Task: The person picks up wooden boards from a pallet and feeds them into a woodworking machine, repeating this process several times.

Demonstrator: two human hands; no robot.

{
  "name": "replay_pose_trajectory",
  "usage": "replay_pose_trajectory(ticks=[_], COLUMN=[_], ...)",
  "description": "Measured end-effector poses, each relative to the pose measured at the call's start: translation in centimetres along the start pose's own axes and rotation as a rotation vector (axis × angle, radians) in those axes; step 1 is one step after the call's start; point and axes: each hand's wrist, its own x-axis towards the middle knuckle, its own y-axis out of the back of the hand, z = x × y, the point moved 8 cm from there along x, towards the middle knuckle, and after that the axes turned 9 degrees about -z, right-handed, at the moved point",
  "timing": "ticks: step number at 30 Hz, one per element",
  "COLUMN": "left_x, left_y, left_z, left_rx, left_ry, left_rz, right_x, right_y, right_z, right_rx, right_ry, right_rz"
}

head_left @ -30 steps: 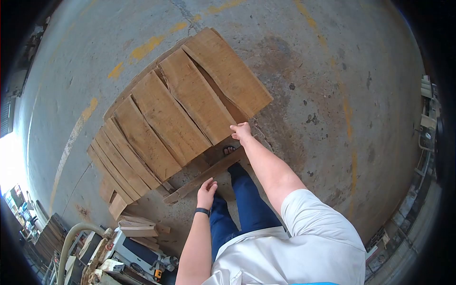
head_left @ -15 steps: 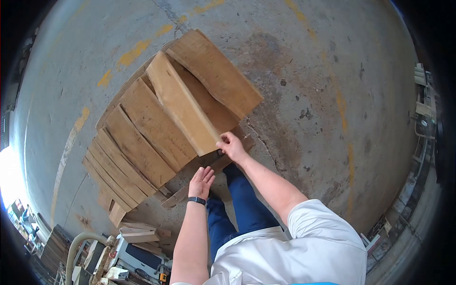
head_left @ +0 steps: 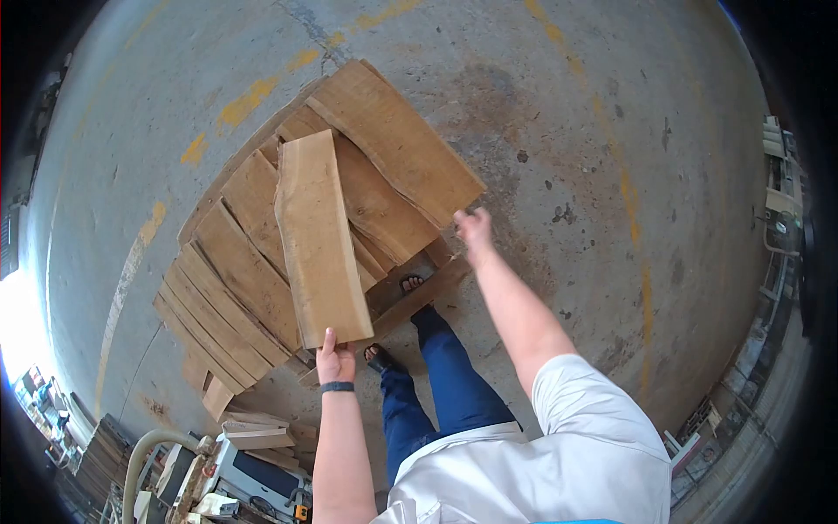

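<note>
From where I stand, the person has a single pale board (head_left: 321, 249) lying askew across the middle of the pile of boards (head_left: 240, 253), its near end jutting out past the pile's near edge. The left hand (head_left: 335, 358) is clamped on that end, close to its left corner, thumb on the upper face and the other fingers mostly hidden underneath; a dark band (head_left: 338, 386) circles the wrist. The right hand (head_left: 473, 230) is well apart from it, off by the near corner of the wide board (head_left: 397, 140) that lies along the pile's right side. That hand is blurred, its fingers bent, and I cannot tell whether they touch the corner or how far they are closed. Narrower boards (head_left: 199, 307) lie side by side toward the pile's left edge. Two sandalled feet (head_left: 411, 283) stand at the near edge, on the stained concrete floor (head_left: 559, 166). Short wooden offcuts (head_left: 258, 436) sit past the pile's near left corner, just beside a machine (head_left: 253, 467) with a thick pale hose (head_left: 140, 454).
</note>
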Motion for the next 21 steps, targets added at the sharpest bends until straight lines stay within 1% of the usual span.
replay_pose_trajectory(ticks=[1, 2, 3, 5, 8, 11, 12, 15, 17, 19, 20, 21], left_x=[-0.8, -1.6, -2.3, -3.8, -5.6, -6.6, -6.6, -6.3, -6.5, -6.6, -6.7, -6.8], left_y=[0.4, 0.9, 1.4, 2.3, 3.2, 1.9, 1.9, 2.0, 1.5, 1.5, 1.6, 1.3], left_z=[1.4, 2.5, 3.6, 4.9, 5.8, 6.3, 6.2, 6.4, 6.6, 6.9, 6.8, 6.6], left_rx=[0.039, 0.063, 0.085, 0.062, 0.002, -0.01, -0.002, 0.014, 0.003, 0.022, 0.03, 0.034], left_ry=[-0.023, -0.029, -0.035, -0.012, 0.0, 0.009, 0.026, 0.05, 0.04, 0.023, 0.02, 0.031], left_rz=[0.006, 0.0, -0.005, 0.003, 0.026, 0.002, 0.0, -0.012, -0.017, 0.005, 0.015, -0.009], right_x=[1.3, 3.5, 5.0, 7.4, 7.5, 9.5, 9.2, 5.5, 6.4, 7.3, 11.3, 11.1], right_y=[1.2, 1.7, 1.6, 1.7, 1.6, 1.7, 2.0, 1.0, 0.7, 1.5, 3.5, 3.5], right_z=[-1.3, -1.6, -2.1, -3.2, -3.7, -0.5, -0.1, -3.8, -3.4, -2.7, 0.9, 2.4], right_rx=[0.119, 0.203, 0.326, 0.134, 0.002, -0.174, -0.148, -0.286, -0.406, -0.585, -0.807, -0.763], right_ry=[-0.043, -0.066, -0.035, -0.139, -0.195, -0.261, -0.255, -0.138, -0.113, -0.08, 0.049, 0.072], right_rz=[0.038, 0.023, -0.009, -0.03, -0.011, -0.101, -0.018, 0.073, 0.036, 0.029, 0.073, 0.088])
